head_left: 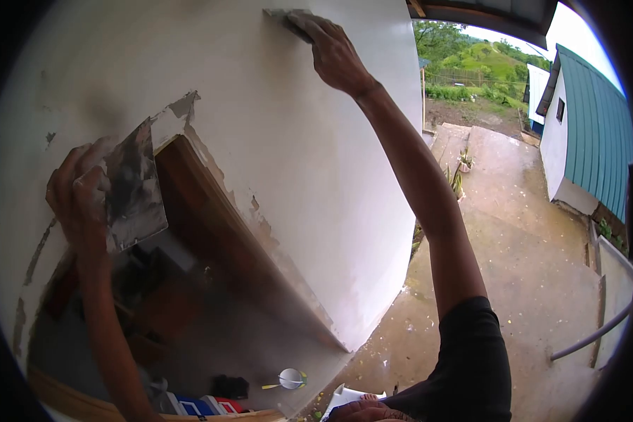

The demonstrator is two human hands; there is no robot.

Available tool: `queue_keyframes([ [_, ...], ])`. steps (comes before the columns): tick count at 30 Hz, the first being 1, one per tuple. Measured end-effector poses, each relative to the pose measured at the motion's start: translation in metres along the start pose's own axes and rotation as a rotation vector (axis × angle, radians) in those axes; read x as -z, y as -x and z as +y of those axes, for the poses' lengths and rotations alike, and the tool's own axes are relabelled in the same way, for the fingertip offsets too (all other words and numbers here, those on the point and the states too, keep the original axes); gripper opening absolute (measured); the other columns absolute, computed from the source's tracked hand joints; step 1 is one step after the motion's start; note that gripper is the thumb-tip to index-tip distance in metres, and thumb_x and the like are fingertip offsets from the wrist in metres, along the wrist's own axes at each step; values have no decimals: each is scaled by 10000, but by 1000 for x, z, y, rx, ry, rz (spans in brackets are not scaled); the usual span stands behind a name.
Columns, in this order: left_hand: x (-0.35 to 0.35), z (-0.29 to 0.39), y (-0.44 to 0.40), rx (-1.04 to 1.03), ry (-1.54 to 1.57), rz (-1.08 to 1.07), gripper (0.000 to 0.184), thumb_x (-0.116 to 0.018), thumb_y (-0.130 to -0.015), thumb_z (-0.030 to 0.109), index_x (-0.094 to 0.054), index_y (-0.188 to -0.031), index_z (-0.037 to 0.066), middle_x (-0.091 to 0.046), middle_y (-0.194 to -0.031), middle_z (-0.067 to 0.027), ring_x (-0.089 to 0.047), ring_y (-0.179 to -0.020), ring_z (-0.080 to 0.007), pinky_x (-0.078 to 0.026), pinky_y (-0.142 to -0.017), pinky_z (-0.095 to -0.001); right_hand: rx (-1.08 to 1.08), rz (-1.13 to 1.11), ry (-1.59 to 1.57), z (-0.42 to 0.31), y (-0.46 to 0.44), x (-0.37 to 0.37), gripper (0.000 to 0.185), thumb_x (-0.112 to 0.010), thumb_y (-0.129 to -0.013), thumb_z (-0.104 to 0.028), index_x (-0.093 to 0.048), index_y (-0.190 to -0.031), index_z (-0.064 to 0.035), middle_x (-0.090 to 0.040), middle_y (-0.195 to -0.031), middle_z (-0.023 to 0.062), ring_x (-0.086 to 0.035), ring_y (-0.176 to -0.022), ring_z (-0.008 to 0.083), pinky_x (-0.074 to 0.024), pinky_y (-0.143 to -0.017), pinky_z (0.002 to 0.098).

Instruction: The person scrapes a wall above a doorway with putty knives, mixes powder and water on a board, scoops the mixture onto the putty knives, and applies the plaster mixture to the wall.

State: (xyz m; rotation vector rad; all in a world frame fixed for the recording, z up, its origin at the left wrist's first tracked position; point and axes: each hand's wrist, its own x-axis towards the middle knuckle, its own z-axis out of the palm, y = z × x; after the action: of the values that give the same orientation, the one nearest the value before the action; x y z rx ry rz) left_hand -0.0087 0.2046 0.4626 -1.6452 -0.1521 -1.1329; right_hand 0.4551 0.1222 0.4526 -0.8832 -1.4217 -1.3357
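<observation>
My left hand (81,186) is closed round the edge of a square metal plate (135,186) smeared with grey and white compound, in front of the doorway's upper corner. High on the white wall (316,162), my right hand (333,56) grips a flat scraper (283,17), its blade against or very near the surface. Rough grey patches (184,105) show on the wall around the wooden door frame (211,190).
Through the doorway, a white bowl (289,378) and a blue and red box (207,406) sit low down. To the right are a concrete path (513,232), potted plants (464,163), a green-roofed building (598,126) and a grey pipe (589,340).
</observation>
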Motion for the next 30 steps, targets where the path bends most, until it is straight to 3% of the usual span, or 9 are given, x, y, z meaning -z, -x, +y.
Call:
queue_keyframes([
  [5,-1,8,-4,32,24,40,259,-619,-879,112,-544,-1120,167,-580,-1348,-81,-539,-1235,-258,-370,-1020,-433,-74,-229,-84,-71,133,27,618,-493,-798,150,-481,-1395,-9,-504,-1431,158,-475,-1336,322,-389,-1119,456],
  [10,-2,-2,-6,-25,50,-32,434,-726,-818,150,-469,-1168,136,-622,-1308,-81,-548,-1219,-281,-367,-971,-430,-205,-451,-119,-115,178,84,494,-494,-884,107,-545,-1358,-24,-563,-1389,146,-511,-1322,289,-398,-1109,449],
  [13,4,4,-10,-25,46,-47,433,-719,-816,138,-467,-1168,126,-626,-1305,-84,-546,-1221,-292,-368,-967,-431,-228,-132,-95,-101,120,80,531,-471,-870,130,-536,-1378,-11,-548,-1406,161,-499,-1333,314,-398,-1094,451],
  [15,6,7,-13,-17,83,-39,423,-710,-822,137,-476,-1173,119,-616,-1313,-90,-542,-1223,-298,-364,-986,-442,-110,-13,-36,-82,74,65,556,-480,-860,124,-514,-1398,-14,-543,-1401,149,-487,-1337,322,-407,-1099,441],
  [18,5,3,-7,-21,90,-51,419,-704,-822,124,-495,-1185,119,-598,-1327,-99,-531,-1236,-301,-348,-1027,-459,-27,-38,16,-46,47,26,603,-488,-838,123,-464,-1428,0,-487,-1448,152,-452,-1361,331,-396,-1125,440],
  [22,8,9,-8,36,59,-112,415,-700,-820,132,-506,-1186,111,-587,-1335,-102,-512,-1264,-302,-336,-1057,-464,-38,-152,61,-61,98,-1,649,-491,-810,127,-394,-1447,42,-388,-1509,183,-372,-1409,358,-361,-1167,447],
  [27,5,11,-9,54,-22,-174,408,-690,-824,157,-500,-1178,91,-590,-1347,-86,-502,-1278,-302,-335,-1057,-467,-157,-211,-39,-90,137,37,565,-456,-851,133,-437,-1408,37,-480,-1426,211,-445,-1348,383,-382,-1122,480],
  [30,8,15,-10,94,-10,-185,411,-682,-822,148,-500,-1186,89,-590,-1356,-79,-504,-1276,-299,-330,-1059,-466,-428,45,54,-59,73,20,474,-436,-856,90,-491,-1325,57,-547,-1310,231,-519,-1195,383,-404,-1026,466],
])
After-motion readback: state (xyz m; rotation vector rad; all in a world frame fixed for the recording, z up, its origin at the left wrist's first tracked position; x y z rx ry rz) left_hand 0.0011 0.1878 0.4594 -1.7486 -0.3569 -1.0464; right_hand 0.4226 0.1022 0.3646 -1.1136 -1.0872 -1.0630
